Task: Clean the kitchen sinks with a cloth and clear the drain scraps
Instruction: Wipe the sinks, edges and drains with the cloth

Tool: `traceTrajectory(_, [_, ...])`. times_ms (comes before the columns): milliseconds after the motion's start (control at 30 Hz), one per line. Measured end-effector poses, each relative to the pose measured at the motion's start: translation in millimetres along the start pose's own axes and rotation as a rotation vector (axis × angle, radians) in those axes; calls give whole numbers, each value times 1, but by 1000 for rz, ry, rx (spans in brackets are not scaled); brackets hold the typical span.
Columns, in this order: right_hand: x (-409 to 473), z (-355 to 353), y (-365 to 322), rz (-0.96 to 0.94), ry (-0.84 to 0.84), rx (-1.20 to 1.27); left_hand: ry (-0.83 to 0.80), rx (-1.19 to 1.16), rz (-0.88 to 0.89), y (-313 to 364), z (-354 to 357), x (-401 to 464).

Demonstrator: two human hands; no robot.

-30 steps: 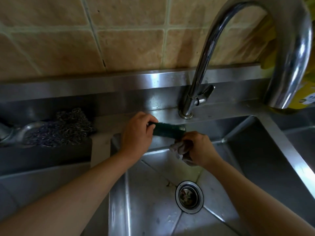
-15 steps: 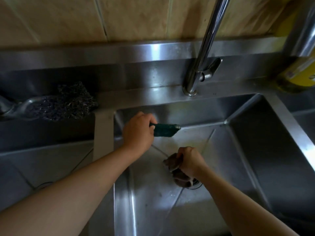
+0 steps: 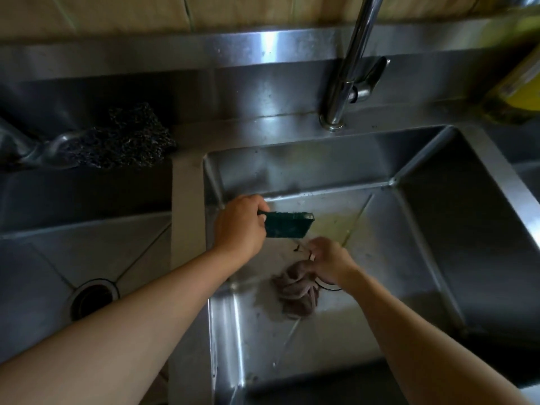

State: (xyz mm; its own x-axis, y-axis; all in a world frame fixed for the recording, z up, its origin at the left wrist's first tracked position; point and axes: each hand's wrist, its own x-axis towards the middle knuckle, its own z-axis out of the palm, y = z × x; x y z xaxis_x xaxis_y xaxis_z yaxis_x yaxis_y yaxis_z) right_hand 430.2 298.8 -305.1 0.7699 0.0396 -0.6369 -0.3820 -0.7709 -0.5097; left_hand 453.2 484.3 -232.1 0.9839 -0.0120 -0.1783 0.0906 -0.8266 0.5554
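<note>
Below, cloth [image 3: 296, 290] under right hand [image 3: 328, 263], touching

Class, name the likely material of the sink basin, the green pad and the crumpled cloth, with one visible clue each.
Sink basin: probably stainless steel; brushed grey with bright reflections.
Green pad: likely abrasive synthetic scourer; dark, flat, rough-looking, holds its shape.
Crumpled cloth: seemingly soft woven fabric, possibly wet; limp folds.
</note>
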Motion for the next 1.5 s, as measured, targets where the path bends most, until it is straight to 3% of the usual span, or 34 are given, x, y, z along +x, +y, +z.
traceTrajectory(67, [-13, -27, -8, -4, -3, 502, -12, -17, -1, 8, -5, -4])
traceTrajectory(233, [-44, -66, -33, -119, 52, 851, -33, -118, -26, 40, -12, -6])
traceTrajectory(367, [-57, -88, -38, -139, 193, 825, -73, -316, -107, 68, -24, -7])
traceTrajectory(567, [-62, -106, -27, -199, 290, 726, -491, -809, -561, 91, -27, -1])
traceTrajectory(700, [-63, -113, -16, -193, 324, 741, -423, -1039, -586, 98, -15, 6])
traceTrajectory(1000, [-64, -128, -3, -52, 422, 862, -286, -731, -157, 124, 7, 5])
traceTrajectory(1167, [-58, -132, -2, 24, 467, 831, -288, -585, -31, 131, 15, 11])
traceTrajectory(1400, [-63, -140, 5, -110, 231, 875, -310, -391, 95, 132, 19, 14])
traceTrajectory(1500, [-64, -142, 7, -110, 212, 867, -257, -457, 19, 129, 19, 21])
